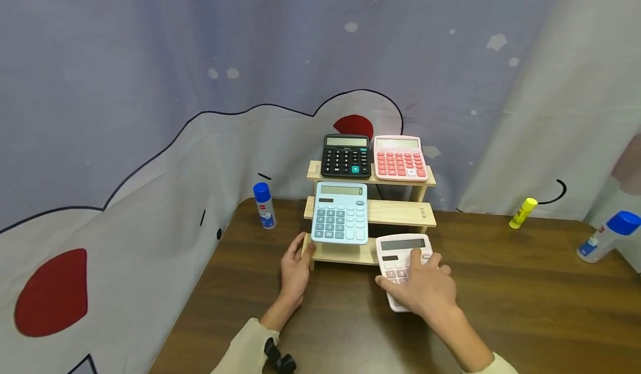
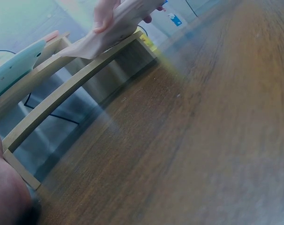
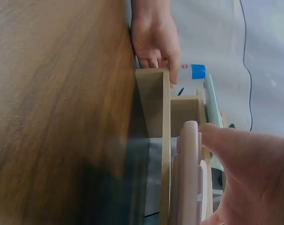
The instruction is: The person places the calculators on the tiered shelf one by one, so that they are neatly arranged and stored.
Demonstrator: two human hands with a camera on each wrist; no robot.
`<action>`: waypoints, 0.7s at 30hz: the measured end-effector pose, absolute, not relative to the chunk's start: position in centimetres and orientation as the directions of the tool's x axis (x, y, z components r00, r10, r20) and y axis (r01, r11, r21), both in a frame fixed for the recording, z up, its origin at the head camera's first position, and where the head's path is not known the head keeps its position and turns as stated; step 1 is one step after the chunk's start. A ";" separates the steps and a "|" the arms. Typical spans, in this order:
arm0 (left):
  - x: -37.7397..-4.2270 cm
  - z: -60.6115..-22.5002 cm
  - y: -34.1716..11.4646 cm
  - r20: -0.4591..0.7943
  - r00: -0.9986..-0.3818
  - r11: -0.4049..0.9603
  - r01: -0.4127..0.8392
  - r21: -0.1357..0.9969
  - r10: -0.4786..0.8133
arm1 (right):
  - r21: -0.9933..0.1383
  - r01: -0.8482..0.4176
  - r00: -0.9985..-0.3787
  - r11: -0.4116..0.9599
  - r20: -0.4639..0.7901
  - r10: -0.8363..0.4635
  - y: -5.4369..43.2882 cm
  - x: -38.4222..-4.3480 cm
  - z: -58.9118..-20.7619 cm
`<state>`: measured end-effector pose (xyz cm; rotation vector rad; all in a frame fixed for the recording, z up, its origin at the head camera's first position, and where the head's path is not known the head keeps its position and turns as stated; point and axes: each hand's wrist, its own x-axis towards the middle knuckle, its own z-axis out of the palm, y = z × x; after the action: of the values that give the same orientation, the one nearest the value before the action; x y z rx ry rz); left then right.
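A three-step wooden rack stands on the brown table. My left hand grips the left end of its lowest step, thumb in front; the right wrist view shows this hand from the side. In my right hand is a pale pink-white calculator, held by its sides with fingers spread over the keys. This calculator is tilted at the right part of the lowest step, its upper end over the wood. A light blue calculator leans on the middle step. Black and pink calculators lean on the top one.
A blue-capped bottle stands left of the rack. To the right are a yellow glue stick and another blue-capped bottle. A patterned curtain hangs behind the table.
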<state>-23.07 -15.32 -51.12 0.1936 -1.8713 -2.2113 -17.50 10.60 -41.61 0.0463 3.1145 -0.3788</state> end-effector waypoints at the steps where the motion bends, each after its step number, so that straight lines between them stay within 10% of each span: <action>1: -23.1 -51.1 -15.3 0.049 -0.963 -0.152 0.093 0.984 -0.266 | -0.231 0.030 -1.000 0.972 -0.011 0.028 10.5 -17.6 -41.5; 21: -23.3 -51.3 -15.2 0.054 -0.964 -0.153 0.097 0.983 -0.262 | -0.074 0.038 -0.995 0.997 -0.099 0.031 8.9 -19.0 -39.8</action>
<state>-23.26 -15.17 -51.28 0.1887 -1.8715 -2.2126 -18.96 8.88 -39.84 0.0523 3.0411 -0.1159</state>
